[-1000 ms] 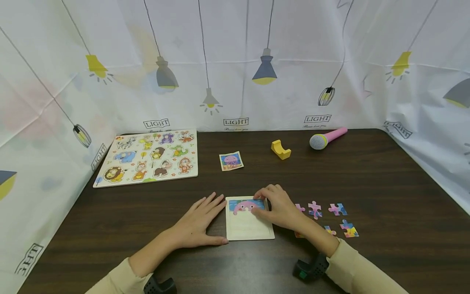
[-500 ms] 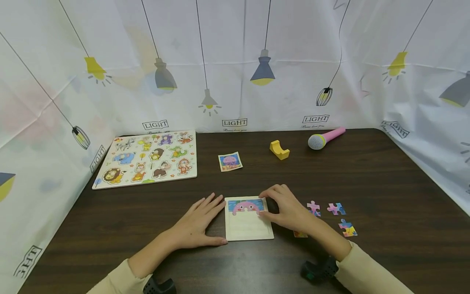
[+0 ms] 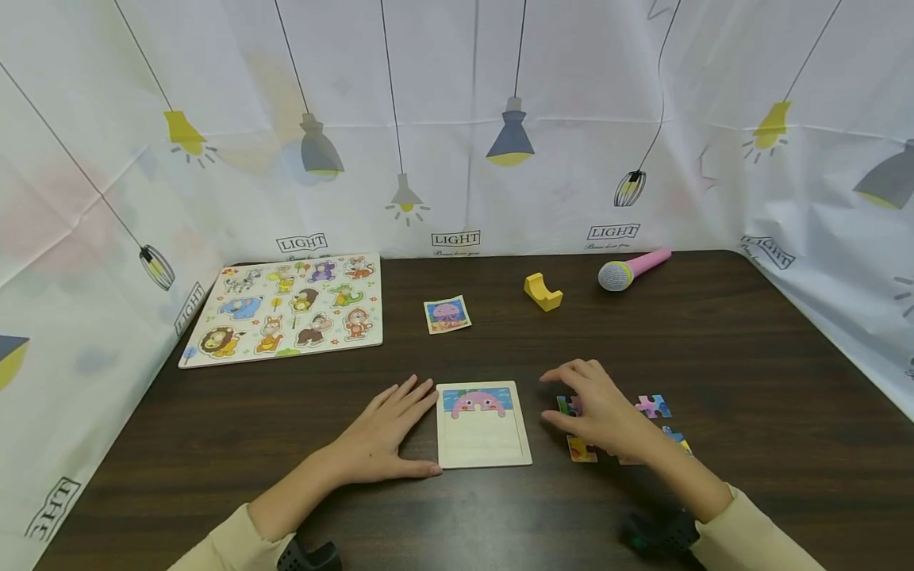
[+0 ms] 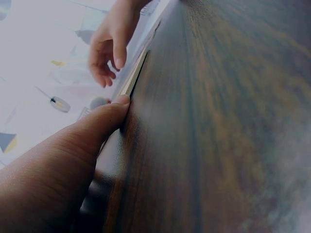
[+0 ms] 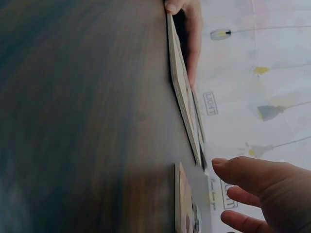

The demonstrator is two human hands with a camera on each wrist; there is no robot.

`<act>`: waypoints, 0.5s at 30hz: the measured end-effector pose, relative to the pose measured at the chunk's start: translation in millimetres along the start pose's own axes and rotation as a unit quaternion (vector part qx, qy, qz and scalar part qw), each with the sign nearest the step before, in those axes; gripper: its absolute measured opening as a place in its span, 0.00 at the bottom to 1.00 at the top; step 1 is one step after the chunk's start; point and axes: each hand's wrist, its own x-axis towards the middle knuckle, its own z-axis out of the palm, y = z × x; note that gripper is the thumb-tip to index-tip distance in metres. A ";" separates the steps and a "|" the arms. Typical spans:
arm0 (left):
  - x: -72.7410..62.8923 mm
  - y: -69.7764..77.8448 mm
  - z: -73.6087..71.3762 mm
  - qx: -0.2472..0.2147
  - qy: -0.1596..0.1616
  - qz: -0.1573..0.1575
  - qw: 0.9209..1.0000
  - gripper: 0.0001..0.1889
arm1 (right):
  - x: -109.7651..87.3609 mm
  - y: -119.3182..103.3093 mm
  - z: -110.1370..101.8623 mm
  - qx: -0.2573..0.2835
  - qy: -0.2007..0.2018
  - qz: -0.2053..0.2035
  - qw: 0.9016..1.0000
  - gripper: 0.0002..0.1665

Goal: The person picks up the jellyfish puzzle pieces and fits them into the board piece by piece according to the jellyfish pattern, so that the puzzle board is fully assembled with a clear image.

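Puzzle board lies flat on the dark worktop, between the left hand and the right hand. Its far strip holds a picture section showing a pink figure on blue; the area nearer the wearer is bare, pale wood. Left fingers: spread, extended, palm down, with the fingertips at the board's left edge and the thumb touching the near left corner. Right fingers: bent, with the thumb and index finger parted and nothing pinched; they hover to the right of the board, apart from it. A green-and-pink piece lies below the gap between the right thumb and index finger. An orange-and-yellow piece lies on the wearer's side of the right thumb. A pink-and-blue piece and a partly covered blue-and-yellow piece lie to the right of the right fingers. Beyond the fingers of both hands, from left to right, are an animal board, a small picture card, a yellow block and a pink-handled microphone. A lamp-printed backdrop stands behind these items.
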 end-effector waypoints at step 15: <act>-1.1 0.3 1.1 -0.004 0.004 -0.002 1.000 0.50 | -22.3 29.2 -16.9 -0.030 0.024 -0.005 0.999 0.24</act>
